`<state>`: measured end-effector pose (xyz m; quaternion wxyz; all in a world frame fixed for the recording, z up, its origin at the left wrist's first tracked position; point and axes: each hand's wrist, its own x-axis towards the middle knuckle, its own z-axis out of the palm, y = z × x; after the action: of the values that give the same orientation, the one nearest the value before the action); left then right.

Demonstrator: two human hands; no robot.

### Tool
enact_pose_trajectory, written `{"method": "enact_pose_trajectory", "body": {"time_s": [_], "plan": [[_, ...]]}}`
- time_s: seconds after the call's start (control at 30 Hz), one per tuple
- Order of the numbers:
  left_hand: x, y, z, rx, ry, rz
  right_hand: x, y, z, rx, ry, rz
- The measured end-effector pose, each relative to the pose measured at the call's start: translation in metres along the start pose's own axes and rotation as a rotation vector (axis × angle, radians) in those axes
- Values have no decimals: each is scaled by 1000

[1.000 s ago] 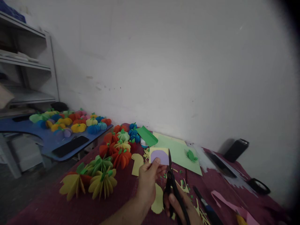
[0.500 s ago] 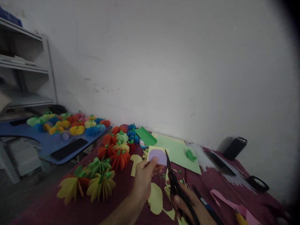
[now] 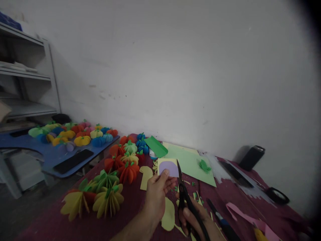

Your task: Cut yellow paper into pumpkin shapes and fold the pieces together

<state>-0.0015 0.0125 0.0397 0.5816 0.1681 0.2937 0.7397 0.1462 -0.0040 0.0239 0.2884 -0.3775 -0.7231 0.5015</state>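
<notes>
Over maroon cloth (image 3: 132, 201), domed purple paper (image 3: 167, 166), black scissors (image 3: 182, 189)

A lilac paper shape (image 3: 170, 167) against pale yellow paper (image 3: 160, 160), beside solid black scissors (image 3: 183, 192). Paper pumpkins (image 3: 129, 173) glow orange-red, yellow, green and blue, with green tops (image 3: 84, 183). The near desk (image 3: 136, 207) is maroon, the far desk (image 3: 47, 155) blue. One sheet (image 3: 190, 165) is mint, another piece (image 3: 156, 146) deeper green. The wall (image 3: 175, 67) is greyish white.
</notes>
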Motion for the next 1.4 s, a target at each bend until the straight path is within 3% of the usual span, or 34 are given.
{"method": "enact_pose_trajectory", "body": {"time_s": [0.4,0.63,0.77,1.4], "plan": [[3,10,-1,83,-44,14,-4,-5,-18,-33,-5,36],[4,20,0,224,-70,-7,-7,-20,-40,-65,-131,67],[4,21,-1,272,-84,15,-9,-27,-46,-94,-161,17],[6,21,-5,353,-117,35,-7,-8,-58,-146,-233,11]]}}
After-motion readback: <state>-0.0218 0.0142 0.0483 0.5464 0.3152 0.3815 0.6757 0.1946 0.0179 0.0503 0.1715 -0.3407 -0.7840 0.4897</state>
